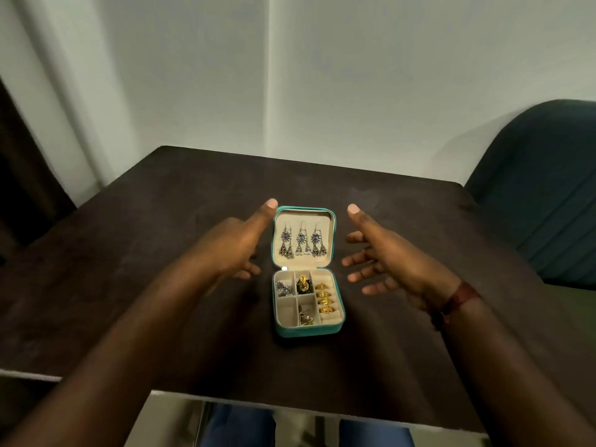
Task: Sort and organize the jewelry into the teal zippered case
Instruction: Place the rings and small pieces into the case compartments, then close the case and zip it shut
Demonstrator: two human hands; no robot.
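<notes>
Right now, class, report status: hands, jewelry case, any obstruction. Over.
Left hand and right hand open, empty, flanking the teal case. Case open flat, three earrings in lid, gold rings slotted. Nothing in the way.

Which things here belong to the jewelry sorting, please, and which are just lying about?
Job: case; earrings; gold rings; silver piece; gold pendant; both hands, left and right, open.

Just about: table; chair.
</notes>
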